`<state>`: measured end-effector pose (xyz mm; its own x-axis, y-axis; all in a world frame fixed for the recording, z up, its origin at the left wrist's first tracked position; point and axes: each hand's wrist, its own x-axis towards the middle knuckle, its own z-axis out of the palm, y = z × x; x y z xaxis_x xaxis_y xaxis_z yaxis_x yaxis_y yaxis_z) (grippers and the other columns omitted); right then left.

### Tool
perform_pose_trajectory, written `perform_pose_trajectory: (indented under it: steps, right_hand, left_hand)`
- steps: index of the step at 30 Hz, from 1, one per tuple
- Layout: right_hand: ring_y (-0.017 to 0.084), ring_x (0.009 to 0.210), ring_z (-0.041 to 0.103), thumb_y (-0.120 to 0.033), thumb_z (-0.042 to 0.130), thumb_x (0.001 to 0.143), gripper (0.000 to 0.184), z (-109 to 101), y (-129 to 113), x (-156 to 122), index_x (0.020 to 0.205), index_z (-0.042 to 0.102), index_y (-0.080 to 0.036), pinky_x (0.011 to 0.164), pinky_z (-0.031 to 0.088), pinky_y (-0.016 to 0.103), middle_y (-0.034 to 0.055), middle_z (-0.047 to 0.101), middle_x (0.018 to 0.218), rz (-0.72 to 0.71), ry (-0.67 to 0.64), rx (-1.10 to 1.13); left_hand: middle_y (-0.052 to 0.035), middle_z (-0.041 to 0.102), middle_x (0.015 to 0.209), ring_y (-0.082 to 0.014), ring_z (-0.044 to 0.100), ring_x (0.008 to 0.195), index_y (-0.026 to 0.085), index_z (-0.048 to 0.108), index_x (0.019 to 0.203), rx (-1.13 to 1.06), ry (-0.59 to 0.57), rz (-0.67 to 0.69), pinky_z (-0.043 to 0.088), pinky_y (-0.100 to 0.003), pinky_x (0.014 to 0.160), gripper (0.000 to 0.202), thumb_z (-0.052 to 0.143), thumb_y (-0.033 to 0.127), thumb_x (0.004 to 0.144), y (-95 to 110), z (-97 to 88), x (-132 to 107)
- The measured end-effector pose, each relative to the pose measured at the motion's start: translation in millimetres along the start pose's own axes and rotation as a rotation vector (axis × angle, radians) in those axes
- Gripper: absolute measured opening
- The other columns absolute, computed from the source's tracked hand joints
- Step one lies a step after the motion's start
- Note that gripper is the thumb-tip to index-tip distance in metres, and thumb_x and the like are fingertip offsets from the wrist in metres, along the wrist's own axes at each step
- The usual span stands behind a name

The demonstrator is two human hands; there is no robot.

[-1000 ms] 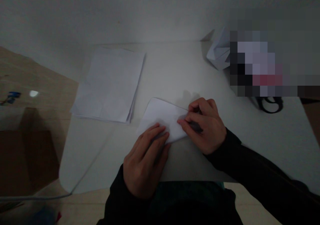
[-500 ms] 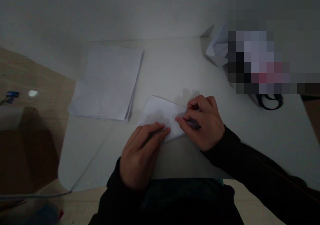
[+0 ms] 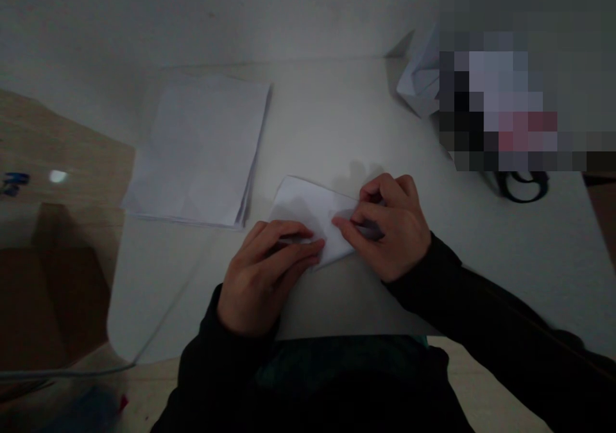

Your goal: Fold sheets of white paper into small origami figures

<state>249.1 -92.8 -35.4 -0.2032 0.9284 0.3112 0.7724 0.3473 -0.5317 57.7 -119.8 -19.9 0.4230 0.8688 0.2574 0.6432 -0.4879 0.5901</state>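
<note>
A folded white sheet of paper [image 3: 308, 212] lies on the white table [image 3: 337, 138] in front of me. My left hand [image 3: 262, 276] rests on its near left part, fingers together and pressing the paper flat. My right hand [image 3: 392, 224] is curled at the sheet's right edge, with thumb and forefinger pinching the paper's fold. Both arms wear dark sleeves.
A stack of white sheets [image 3: 202, 154] lies at the left of the table. A folded paper shape [image 3: 418, 77] sits at the back right beside a blurred-out patch. Black scissor handles [image 3: 522, 186] lie at the right. The table's left edge [image 3: 115, 292] drops to a wooden floor.
My left hand has slid slightly left and curled more over the paper's near corner. The right hand keeps its pinch on the fold. The view has shifted a little.
</note>
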Motion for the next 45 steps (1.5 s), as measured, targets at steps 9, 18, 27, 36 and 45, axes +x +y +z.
perform_pose_trajectory:
  steps: [9,18,27,36,45]
  right_hand:
    - [0.02,0.079,0.04,-0.026,0.065,0.073,0.026,1.6,-0.2,-0.9,0.05,0.056,-0.017,0.071,0.039,0.038,0.0057,0.049,0.078,0.016,0.015,-0.028]
    - [0.019,0.079,0.04,-0.026,0.065,0.073,0.026,2.0,0.5,-0.8,0.05,0.056,-0.017,0.07,0.039,0.038,0.0057,0.049,0.078,0.004,0.022,-0.032]
    - [0.019,0.078,0.04,-0.025,0.065,0.073,0.026,2.6,1.0,-1.1,0.05,0.056,-0.017,0.07,0.04,0.037,0.0058,0.051,0.078,0.006,0.041,-0.034]
    - [0.019,0.078,0.041,-0.025,0.064,0.073,0.025,3.2,1.6,-1.9,0.051,0.056,-0.017,0.07,0.04,0.038,0.0055,0.051,0.078,0.011,0.036,-0.029]
    - [0.02,0.078,0.041,-0.026,0.063,0.074,0.025,4.2,0.5,-2.6,0.051,0.056,-0.017,0.071,0.04,0.039,0.0054,0.052,0.079,0.014,0.052,-0.044]
  left_hand:
    - [-0.0045,0.065,0.097,-0.0146,0.057,0.084,0.021,0.071,0.089,-0.018,-0.033,0.009,0.049,-0.03,0.074,0.013,0.068,0.018,0.076,-2.4,-2.7,7.1]
    - [-0.0032,0.066,0.093,-0.0143,0.059,0.083,0.023,0.072,0.084,-0.042,-0.036,-0.011,0.05,-0.03,0.075,0.01,0.068,0.02,0.076,-5.4,-3.2,9.4]
    - [-0.0038,0.067,0.095,-0.0148,0.06,0.084,0.022,0.072,0.085,-0.057,-0.038,-0.005,0.05,-0.031,0.076,0.01,0.067,0.02,0.077,-7.0,-3.2,9.5]
    - [-0.0044,0.067,0.1,-0.017,0.06,0.09,0.022,0.071,0.091,-0.056,-0.059,0.016,0.05,-0.033,0.08,0.019,0.072,0.027,0.072,-8.2,-5.6,6.0]
    - [-0.0056,0.063,0.11,-0.0166,0.059,0.098,0.022,0.068,0.1,-0.124,-0.154,0.015,0.051,-0.032,0.086,0.023,0.066,0.018,0.078,-9.1,-9.4,1.3]
